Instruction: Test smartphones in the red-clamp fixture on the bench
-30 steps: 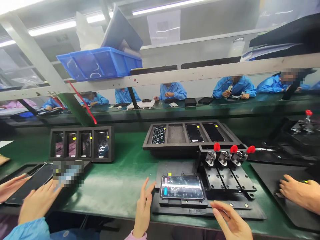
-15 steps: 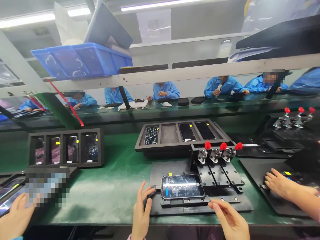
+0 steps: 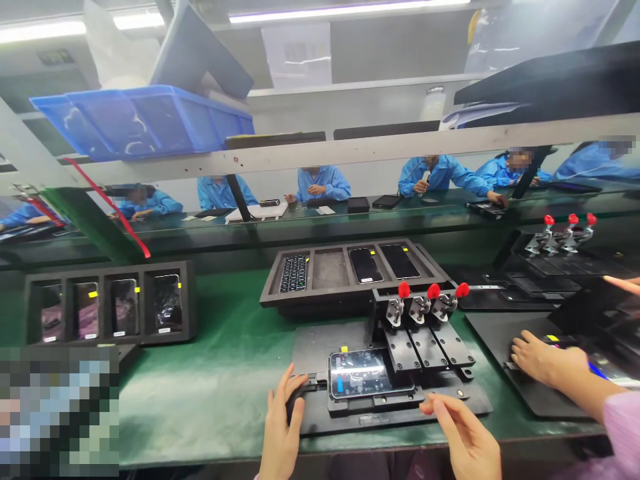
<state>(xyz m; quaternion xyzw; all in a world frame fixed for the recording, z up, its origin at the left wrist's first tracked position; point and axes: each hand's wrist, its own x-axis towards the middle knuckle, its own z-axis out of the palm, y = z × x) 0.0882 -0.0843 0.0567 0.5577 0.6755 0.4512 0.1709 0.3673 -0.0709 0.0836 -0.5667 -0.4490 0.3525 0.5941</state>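
A phone (image 3: 357,373) with a lit screen lies face up in a black sliding holder on a black test fixture (image 3: 345,421). Its right end is under the fixture's clamp plates. My left hand (image 3: 283,427) is at the fixture's left side, fingers apart, fingertips against the black connector block (image 3: 315,380) by the phone's left end. My right hand (image 3: 465,433) is at the front right of the holder, thumb and forefinger pinched together; what they hold, if anything, is hidden. Three toggle clamps (image 3: 420,307) with red tips stand behind the phone.
A foam tray (image 3: 325,270) with phones stands behind the fixture, another tray (image 3: 111,273) at left. A co-worker's hand (image 3: 543,360) rests on a second fixture at right. A blue bin (image 3: 150,123) sits on the shelf overhead. Workers in blue sit across the bench.
The phone and its holder have slid right, farther under the clamp plates. My left hand has followed on the connector side. The view has shifted slightly right.
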